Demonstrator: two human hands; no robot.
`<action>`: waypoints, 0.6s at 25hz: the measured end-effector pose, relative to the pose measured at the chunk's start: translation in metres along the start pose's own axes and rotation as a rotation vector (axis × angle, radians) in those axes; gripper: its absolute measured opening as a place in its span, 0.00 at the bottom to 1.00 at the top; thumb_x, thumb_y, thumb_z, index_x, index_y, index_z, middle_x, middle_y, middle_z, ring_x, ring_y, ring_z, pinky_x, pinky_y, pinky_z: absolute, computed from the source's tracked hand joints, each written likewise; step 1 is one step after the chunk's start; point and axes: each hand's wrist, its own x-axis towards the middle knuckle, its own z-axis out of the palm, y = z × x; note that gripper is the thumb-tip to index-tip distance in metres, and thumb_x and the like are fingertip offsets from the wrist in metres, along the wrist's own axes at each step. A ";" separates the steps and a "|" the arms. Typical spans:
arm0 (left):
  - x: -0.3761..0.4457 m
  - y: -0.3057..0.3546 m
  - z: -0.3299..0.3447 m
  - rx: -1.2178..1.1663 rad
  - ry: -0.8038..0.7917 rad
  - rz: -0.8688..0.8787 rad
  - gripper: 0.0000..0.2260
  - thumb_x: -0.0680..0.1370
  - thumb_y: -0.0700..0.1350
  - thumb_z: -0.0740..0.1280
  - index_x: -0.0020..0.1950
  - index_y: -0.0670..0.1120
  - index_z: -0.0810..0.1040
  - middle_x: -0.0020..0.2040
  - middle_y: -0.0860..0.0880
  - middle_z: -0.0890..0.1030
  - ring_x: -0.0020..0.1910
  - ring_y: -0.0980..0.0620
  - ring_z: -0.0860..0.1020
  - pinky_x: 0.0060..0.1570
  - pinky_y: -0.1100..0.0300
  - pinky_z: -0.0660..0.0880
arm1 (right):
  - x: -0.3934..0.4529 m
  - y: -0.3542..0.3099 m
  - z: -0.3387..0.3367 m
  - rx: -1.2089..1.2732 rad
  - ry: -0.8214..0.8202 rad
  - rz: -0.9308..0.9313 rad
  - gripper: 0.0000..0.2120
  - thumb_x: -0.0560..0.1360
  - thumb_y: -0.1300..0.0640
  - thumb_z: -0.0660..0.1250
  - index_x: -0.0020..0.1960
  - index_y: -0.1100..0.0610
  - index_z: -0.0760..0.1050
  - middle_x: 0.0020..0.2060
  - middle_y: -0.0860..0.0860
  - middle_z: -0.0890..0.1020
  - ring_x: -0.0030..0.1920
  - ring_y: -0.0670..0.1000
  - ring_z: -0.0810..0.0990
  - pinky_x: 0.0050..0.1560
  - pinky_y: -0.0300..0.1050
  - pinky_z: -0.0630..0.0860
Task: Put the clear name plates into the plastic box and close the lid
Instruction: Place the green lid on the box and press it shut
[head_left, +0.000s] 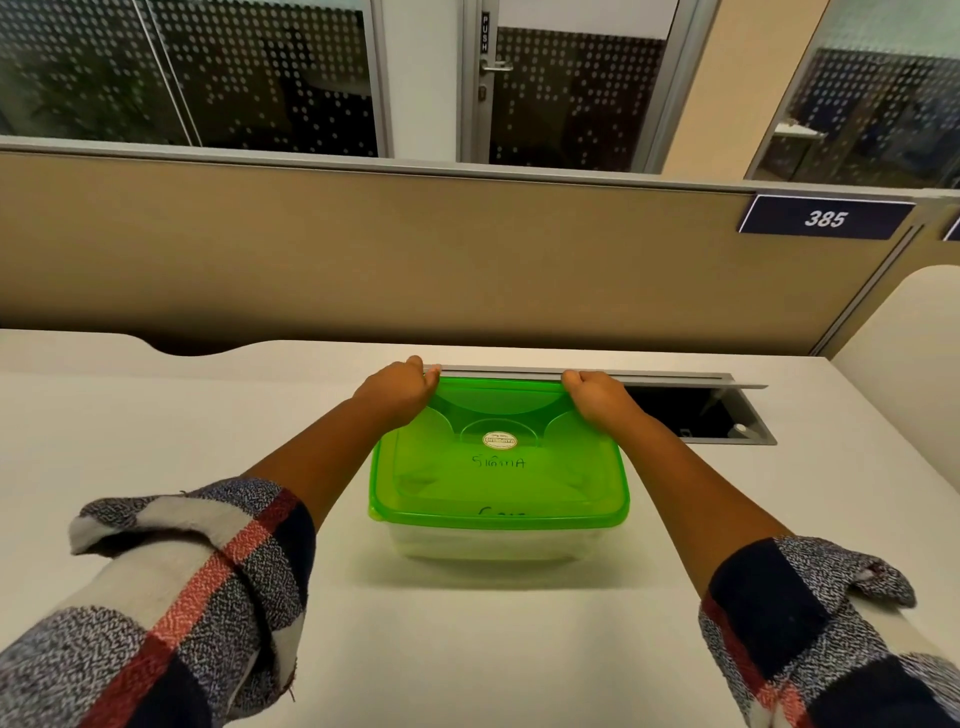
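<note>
Both-handed, left hand (397, 387) and right hand (597, 397) grip curled over green lid's (498, 467) far corners.

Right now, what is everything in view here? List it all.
lid: one, green, on the box, both hands at its far corners
box: one, clear, desk centre; contents cannot be made out
desk: one, white
cable hatch: one, grey, open, right of the box
partition: one, tan, behind the desk
number sign: one, dark blue, reads 385
door: one, glass, background
left hand: plaid sleeve
right hand: plaid sleeve
</note>
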 end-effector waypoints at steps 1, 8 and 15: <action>0.003 0.001 -0.002 -0.055 -0.010 -0.023 0.20 0.81 0.48 0.48 0.57 0.34 0.70 0.56 0.31 0.75 0.55 0.35 0.74 0.53 0.48 0.70 | 0.000 0.000 -0.001 0.004 0.007 -0.003 0.20 0.78 0.52 0.51 0.50 0.65 0.76 0.43 0.60 0.74 0.44 0.57 0.71 0.45 0.45 0.66; 0.020 -0.006 -0.005 -0.348 -0.155 -0.307 0.14 0.77 0.51 0.57 0.45 0.40 0.70 0.43 0.39 0.71 0.31 0.48 0.68 0.32 0.60 0.64 | 0.004 0.002 0.000 -0.025 -0.002 -0.012 0.18 0.78 0.51 0.51 0.44 0.61 0.74 0.42 0.59 0.75 0.41 0.56 0.71 0.42 0.46 0.66; 0.023 -0.010 0.000 -0.298 -0.082 -0.289 0.19 0.78 0.52 0.56 0.51 0.37 0.74 0.45 0.38 0.74 0.37 0.42 0.73 0.36 0.58 0.70 | 0.008 0.003 -0.001 -0.036 -0.009 -0.029 0.15 0.78 0.51 0.52 0.42 0.58 0.72 0.42 0.59 0.76 0.41 0.56 0.72 0.36 0.43 0.65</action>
